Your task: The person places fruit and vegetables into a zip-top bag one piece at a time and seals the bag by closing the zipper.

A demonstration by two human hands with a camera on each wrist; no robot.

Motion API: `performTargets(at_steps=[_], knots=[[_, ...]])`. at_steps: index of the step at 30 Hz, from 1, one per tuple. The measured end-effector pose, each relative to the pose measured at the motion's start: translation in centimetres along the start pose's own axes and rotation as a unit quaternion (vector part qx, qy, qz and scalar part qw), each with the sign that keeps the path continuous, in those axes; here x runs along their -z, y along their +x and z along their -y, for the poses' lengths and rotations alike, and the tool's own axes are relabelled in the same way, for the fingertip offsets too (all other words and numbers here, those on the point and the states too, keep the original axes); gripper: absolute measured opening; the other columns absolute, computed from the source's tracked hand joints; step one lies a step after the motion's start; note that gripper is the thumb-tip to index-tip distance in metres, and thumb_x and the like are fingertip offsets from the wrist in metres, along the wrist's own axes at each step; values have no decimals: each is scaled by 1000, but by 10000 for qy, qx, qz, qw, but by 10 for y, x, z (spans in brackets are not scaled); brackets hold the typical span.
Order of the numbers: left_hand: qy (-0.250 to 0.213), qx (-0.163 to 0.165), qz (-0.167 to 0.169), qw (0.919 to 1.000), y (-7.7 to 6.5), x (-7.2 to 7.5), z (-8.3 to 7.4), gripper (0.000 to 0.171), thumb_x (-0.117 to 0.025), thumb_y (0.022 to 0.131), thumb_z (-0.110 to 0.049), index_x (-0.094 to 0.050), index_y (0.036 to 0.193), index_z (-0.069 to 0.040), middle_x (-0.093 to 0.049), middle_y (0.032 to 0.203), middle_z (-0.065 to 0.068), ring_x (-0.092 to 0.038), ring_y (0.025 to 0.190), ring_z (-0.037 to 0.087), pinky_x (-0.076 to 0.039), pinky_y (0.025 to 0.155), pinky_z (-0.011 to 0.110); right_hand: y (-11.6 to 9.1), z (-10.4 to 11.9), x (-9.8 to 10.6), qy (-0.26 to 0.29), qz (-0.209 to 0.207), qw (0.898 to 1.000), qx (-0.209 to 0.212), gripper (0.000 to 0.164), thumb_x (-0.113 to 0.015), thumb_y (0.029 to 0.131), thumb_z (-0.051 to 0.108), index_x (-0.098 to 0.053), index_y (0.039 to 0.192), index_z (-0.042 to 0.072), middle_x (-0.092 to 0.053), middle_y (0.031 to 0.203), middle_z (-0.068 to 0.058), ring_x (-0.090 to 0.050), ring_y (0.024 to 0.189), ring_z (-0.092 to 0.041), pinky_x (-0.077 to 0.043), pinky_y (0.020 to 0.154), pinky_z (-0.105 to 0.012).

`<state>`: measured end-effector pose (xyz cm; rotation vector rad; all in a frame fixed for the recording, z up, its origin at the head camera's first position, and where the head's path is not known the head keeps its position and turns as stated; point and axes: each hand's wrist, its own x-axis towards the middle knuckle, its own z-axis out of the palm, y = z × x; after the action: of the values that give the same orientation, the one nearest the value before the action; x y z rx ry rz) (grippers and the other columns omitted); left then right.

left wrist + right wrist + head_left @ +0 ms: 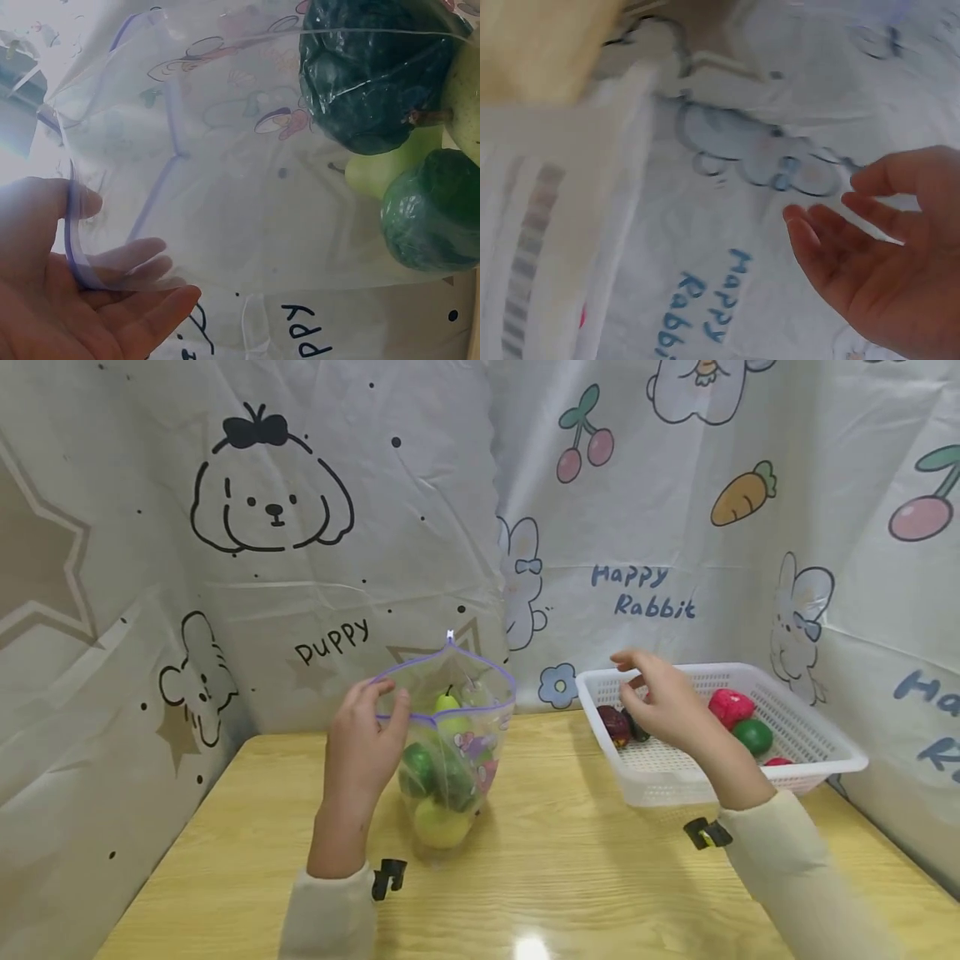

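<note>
My left hand holds the left side of the rim of a clear zip bag, thumb and fingers about its purple edge. The bag stands upright with its mouth spread wide. Inside it are a green pear, a round green fruit, a larger dark green ribbed fruit with a stem and a yellow fruit at the bottom. My right hand is raised over the left part of a white plastic basket, fingers loosely bent and holding nothing.
In the basket lie a dark purple fruit, a pinkish-red fruit, a green fruit and part of a red one. Bag and basket stand on a wooden table. Printed cloth hangs behind and at both sides.
</note>
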<state>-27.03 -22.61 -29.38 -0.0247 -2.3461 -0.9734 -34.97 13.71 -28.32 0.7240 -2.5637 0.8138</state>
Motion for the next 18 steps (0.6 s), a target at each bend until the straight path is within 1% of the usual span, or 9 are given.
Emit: performTargets(at_steps=[2, 3, 6, 8, 10, 11, 13, 15, 18], knots=[[20, -12, 24, 10000, 0, 1, 0, 47, -51, 105, -34, -61, 134, 3, -53, 146, 16, -65, 95, 36, -50, 97, 53, 11, -14, -3, -268, 475, 9985, 49, 36, -52, 96, 3, -56, 131, -6, -62, 125, -29, -67, 103, -40, -57, 84, -53], [14, -19, 34, 10000, 1, 1, 0, 47, -51, 106, -34, -61, 133, 3, -53, 146, 16, -65, 94, 36, -50, 96, 53, 16, -21, -4, -375, 698, 9968, 54, 35, -53, 95, 3, -57, 128, -6, -63, 122, -29, -67, 101, -40, -56, 86, -53], [7, -13, 33, 10000, 1, 5, 2, 47, -50, 106, -34, -62, 132, 3, -52, 147, 15, -66, 92, 35, -53, 91, 51, 33, -42, -8, -624, 1209, 9903, 287, 30, -56, 89, 1, -61, 117, -9, -66, 113, -30, -69, 93, -39, -56, 84, -53], [9, 1, 46, 10000, 1, 5, 3, 46, -50, 106, -35, -63, 132, 2, -52, 147, 14, -66, 87, 33, -54, 87, 49, 44, -54, -10, -775, 1535, 9838, 504, 27, -58, 89, 0, -63, 114, -10, -67, 110, -29, -68, 92, -38, -56, 85, -53], [-9, 30, 78, 10000, 1, 5, 4, 46, -50, 106, -35, -63, 132, 1, -52, 148, 13, -66, 85, 31, -55, 86, 48, 53, -64, -13, -996, 1880, 9746, 704, 26, -61, 90, -1, -65, 114, -9, -67, 110, -27, -67, 94, -37, -56, 85, -53], [-13, 35, 88, 10000, 1, 5, 4, 45, -51, 106, -34, -63, 132, 1, -52, 148, 13, -66, 85, 32, -54, 87, 49, 57, -69, -14, -1117, 2043, 9692, 807, 25, -62, 90, -2, -65, 114, -9, -67, 110, -26, -66, 94, -37, -56, 85, -52], [-18, 34, 93, 9999, 1, 5, 5, 46, -52, 106, -34, -63, 132, 1, -52, 148, 14, -66, 94, 34, -52, 94, 51, 65, -76, -18, -1457, 2356, 9565, 916, 25, -64, 90, -2, -66, 115, -7, -66, 109, -22, -65, 94, -34, -55, 85, -51], [-26, 31, 91, 9999, 1, 5, 5, 46, -52, 105, -34, -62, 133, 2, -52, 148, 15, -65, 105, 36, -49, 101, 53, 73, -83, -23, -1853, 2628, 9426, 903, 26, -66, 90, -1, -67, 115, -5, -66, 106, -20, -64, 91, -30, -56, 83, -49], [-41, 76, 93, 9999, 0, 5, 6, 47, -52, 105, -34, -61, 133, 2, -52, 148, 15, -63, 112, 38, -48, 103, 54, 82, -88, -33, -2252, 3023, 9237, 684, 28, -69, 89, 2, -67, 116, -2, -66, 103, -17, -61, 87, -26, -56, 85, -49]])
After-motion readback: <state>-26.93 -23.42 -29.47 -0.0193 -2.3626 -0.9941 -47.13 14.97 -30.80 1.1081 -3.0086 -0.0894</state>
